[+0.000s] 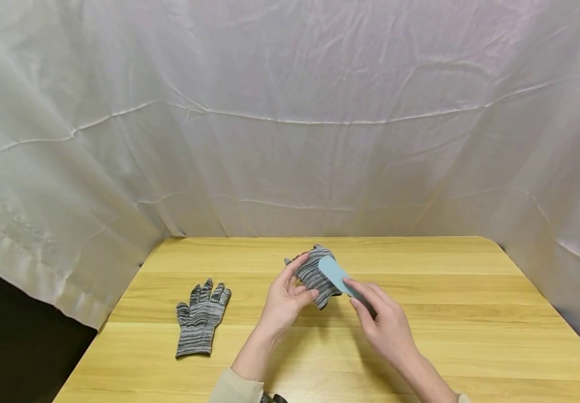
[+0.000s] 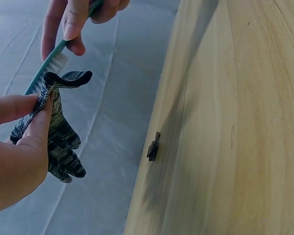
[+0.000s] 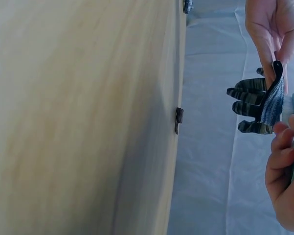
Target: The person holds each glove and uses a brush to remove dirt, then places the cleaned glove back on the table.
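My left hand (image 1: 282,299) grips a grey-and-black knitted glove (image 1: 312,274) by its cuff, above the table. In the left wrist view, thumb and fingers pinch the cuff and the glove fingers (image 2: 66,159) hang down. My right hand (image 1: 388,322) holds a pale blue-green brush (image 1: 332,272), its fingers curled round the handle. White bristles (image 2: 58,63) face the glove and appear to touch its knit in the right wrist view. A second matching glove (image 1: 200,322) lies flat on the table at the left, fingers pointing away.
The light wooden table (image 1: 471,324) stretches beneath both hands. A pale curtain (image 1: 320,168) hangs behind it and along the sides. A small dark thing (image 2: 153,147), its kind unclear, sits near the table's edge in both wrist views.
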A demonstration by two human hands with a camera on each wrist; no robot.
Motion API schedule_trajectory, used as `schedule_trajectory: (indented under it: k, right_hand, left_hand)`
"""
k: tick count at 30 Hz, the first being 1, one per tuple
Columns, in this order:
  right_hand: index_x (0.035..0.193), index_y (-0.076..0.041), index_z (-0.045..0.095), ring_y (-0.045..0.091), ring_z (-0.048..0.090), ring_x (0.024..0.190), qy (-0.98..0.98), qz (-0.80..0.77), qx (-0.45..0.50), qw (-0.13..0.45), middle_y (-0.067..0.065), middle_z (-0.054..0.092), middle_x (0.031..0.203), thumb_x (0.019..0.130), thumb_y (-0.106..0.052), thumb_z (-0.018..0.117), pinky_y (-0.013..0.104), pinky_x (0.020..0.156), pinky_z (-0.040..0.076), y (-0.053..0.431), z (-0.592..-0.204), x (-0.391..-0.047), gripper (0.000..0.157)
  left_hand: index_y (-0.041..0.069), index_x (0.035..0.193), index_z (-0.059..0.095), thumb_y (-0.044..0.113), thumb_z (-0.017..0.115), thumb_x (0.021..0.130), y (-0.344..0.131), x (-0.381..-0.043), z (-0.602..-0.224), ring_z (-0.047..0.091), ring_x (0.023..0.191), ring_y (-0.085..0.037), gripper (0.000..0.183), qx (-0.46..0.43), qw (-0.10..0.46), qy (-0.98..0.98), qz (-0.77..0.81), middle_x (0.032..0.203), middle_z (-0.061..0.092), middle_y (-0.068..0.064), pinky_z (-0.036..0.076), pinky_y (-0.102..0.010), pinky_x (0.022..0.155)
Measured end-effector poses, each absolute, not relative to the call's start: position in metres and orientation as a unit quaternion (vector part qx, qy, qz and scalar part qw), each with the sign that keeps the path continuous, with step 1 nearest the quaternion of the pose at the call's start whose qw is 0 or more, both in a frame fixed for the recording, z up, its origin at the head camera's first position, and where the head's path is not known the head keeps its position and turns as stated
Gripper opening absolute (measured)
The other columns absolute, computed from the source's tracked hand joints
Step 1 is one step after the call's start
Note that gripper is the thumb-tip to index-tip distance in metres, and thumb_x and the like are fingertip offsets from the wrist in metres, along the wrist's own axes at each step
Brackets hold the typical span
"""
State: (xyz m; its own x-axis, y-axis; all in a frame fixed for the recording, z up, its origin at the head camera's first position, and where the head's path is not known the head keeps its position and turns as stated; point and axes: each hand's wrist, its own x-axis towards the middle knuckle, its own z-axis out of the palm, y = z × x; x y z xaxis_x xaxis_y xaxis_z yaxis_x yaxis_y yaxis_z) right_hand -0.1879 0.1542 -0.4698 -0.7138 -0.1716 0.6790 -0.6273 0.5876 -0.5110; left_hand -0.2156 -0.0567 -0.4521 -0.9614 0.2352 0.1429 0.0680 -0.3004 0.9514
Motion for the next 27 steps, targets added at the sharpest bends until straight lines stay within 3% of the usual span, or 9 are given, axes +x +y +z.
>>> schedule_trajectory:
  k: [15, 21, 27]
  right_hand:
    - [0.132, -0.017, 0.058, 0.005, 0.053, 0.074, -0.845, 0.413, 0.168, 0.296, -0.003, 0.063, 0.105, 0.088, -0.004, 0.065, 0.013, 0.058, 0.042, 0.160, -0.465, -0.187, 0.046]
    - [0.129, -0.011, 0.059, 0.005, 0.050, 0.066, -0.816, 0.433, 0.234, 0.302, 0.000, 0.064, 0.105, 0.085, 0.002, 0.066, 0.011, 0.053, 0.042, 0.153, -0.463, -0.185, 0.047]
    - [0.128, -0.011, 0.060, 0.006, 0.054, 0.074, -0.812, 0.432, 0.277, 0.278, 0.000, 0.064, 0.107, 0.084, 0.002, 0.066, 0.011, 0.059, 0.046, 0.145, -0.463, -0.182, 0.047]
  left_hand:
    - [0.016, 0.144, 0.039, -0.020, 0.057, 0.077, -0.058, -0.216, -0.451, 0.057, 0.115, -0.034, 0.079, 0.118, 0.054, 0.581, 0.804, 0.146, 0.038, -0.016, 0.051, -0.035, 0.091]
    - [0.018, 0.143, 0.041, -0.019, 0.058, 0.077, -0.058, -0.215, -0.452, 0.058, 0.113, -0.035, 0.078, 0.112, 0.050, 0.589, 0.799, 0.148, 0.037, -0.015, 0.052, -0.035, 0.090]
    - [0.020, 0.143, 0.041, -0.020, 0.058, 0.077, -0.057, -0.215, -0.450, 0.059, 0.112, -0.033, 0.079, 0.112, 0.050, 0.598, 0.792, 0.150, 0.034, -0.010, 0.052, -0.034, 0.089]
